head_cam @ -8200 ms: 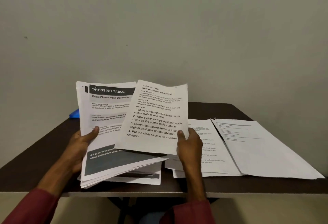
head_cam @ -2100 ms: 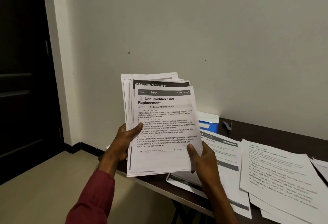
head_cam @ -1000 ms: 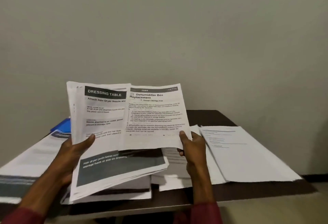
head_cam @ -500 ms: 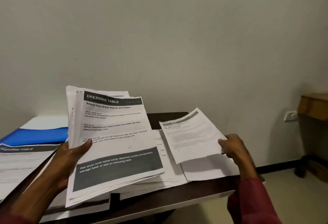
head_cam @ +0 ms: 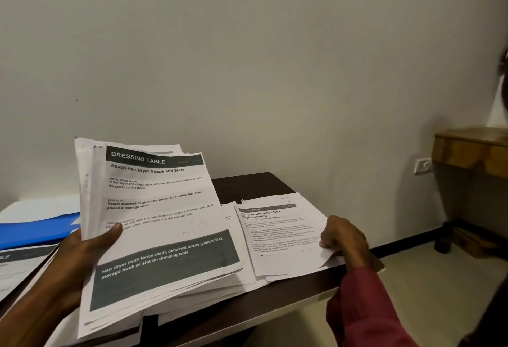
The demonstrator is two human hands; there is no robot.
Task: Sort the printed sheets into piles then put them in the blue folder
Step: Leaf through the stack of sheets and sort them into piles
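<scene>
My left hand (head_cam: 82,253) grips a thick stack of printed sheets (head_cam: 156,223), tilted up above the dark table (head_cam: 247,185); its top page is headed "DRESSING TABLE". My right hand (head_cam: 343,236) holds the right edge of a single "Dehumidifier Box Replacement" sheet (head_cam: 277,234), which lies on a pile at the table's right end. Another pile (head_cam: 228,216) shows between the held stack and that sheet, mostly hidden. The blue folder (head_cam: 35,229) lies at the far left, with a white page behind it and a printed sheet (head_cam: 16,261) overlapping its front.
The table stands against a plain wall. Its front edge runs diagonally, with tiled floor (head_cam: 412,278) below on the right. A wooden side table (head_cam: 472,151) and a wall socket (head_cam: 422,166) are at the far right.
My right hand has lowered the Dehumidifier sheet from the air onto the pile at the table's right end. The view has turned a little to the right. The left hand's stack stays raised.
</scene>
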